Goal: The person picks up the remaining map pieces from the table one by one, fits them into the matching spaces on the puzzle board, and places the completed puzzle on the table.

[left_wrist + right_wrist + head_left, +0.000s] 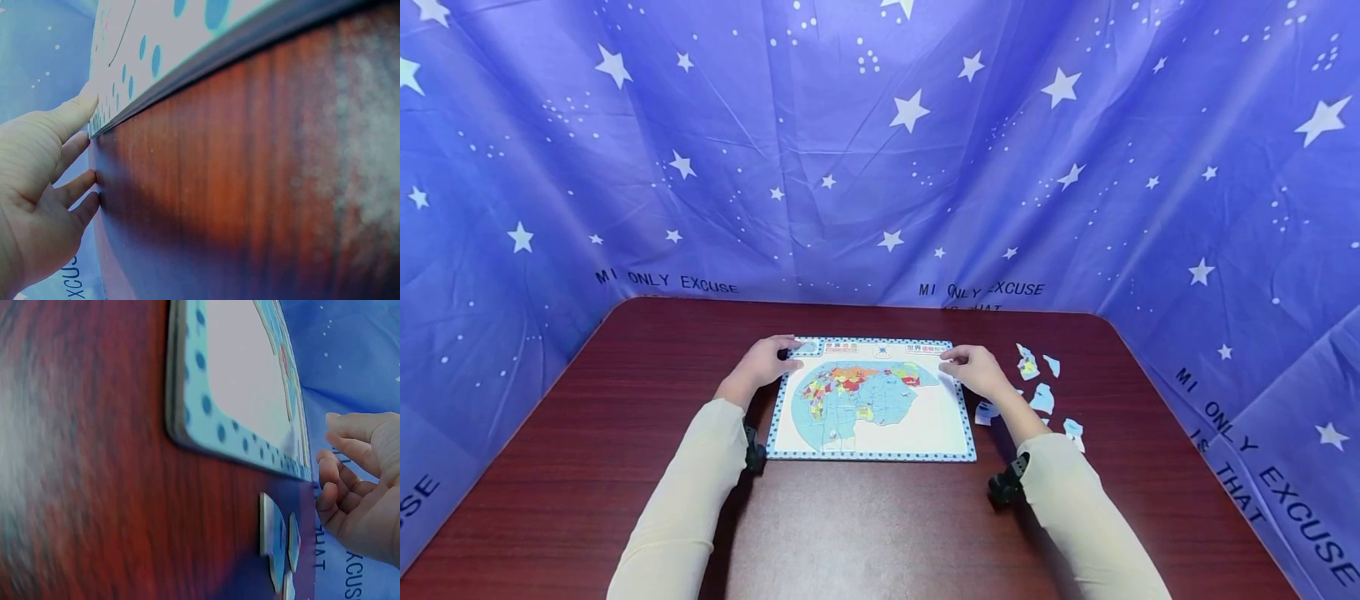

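Observation:
A world-map jigsaw puzzle in a white board (917,429) with a blue-dotted border lies flat on the table. Its left and upper parts are filled with pieces; the lower right is bare white. My left hand (763,362) is at the board's upper left corner. In the left wrist view, that hand's thumb (78,112) rests on the border and the other fingers extend beside the edge. Over the upper right edge is my right hand (976,371), fingers loosely bent. Nothing shows between them in the right wrist view, where the hand (369,481) appears just past the board.
Several loose puzzle pieces (1042,398) lie on the dark red wooden table (865,525) to the right of the board, some partly hidden by the right forearm. A blue star-patterned curtain (820,150) encloses the table's back and sides.

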Demonstrator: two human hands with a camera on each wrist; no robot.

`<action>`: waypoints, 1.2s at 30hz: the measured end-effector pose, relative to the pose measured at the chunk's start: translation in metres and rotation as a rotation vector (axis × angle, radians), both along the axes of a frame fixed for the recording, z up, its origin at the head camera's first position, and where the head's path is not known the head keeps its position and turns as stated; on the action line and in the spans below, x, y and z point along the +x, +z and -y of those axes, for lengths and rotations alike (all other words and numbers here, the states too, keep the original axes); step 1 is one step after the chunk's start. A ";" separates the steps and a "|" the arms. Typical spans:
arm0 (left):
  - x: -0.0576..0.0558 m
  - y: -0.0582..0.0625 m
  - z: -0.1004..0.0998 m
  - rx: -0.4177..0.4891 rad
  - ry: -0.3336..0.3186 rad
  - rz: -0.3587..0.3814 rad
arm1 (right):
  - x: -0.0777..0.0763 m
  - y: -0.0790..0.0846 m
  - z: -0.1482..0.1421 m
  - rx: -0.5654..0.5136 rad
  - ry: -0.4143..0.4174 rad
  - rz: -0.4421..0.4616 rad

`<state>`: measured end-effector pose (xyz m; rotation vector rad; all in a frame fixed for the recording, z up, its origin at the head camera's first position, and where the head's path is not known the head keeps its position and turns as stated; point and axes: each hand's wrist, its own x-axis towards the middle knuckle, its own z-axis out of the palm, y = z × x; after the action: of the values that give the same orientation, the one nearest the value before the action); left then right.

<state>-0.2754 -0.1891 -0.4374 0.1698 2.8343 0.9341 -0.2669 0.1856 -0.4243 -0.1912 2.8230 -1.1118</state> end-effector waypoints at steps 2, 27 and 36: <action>0.000 0.000 0.000 0.001 0.000 0.000 | 0.000 0.002 -0.004 0.004 -0.009 0.002; 0.001 0.002 0.000 0.022 0.017 0.028 | 0.008 0.014 -0.075 0.049 -0.128 -0.010; 0.002 0.003 -0.001 0.022 0.027 0.028 | 0.011 0.015 -0.097 0.079 -0.200 -0.025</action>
<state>-0.2732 -0.1879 -0.4341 0.1210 2.8087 0.9650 -0.2556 0.2821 -0.4091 0.0867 2.9546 -1.0356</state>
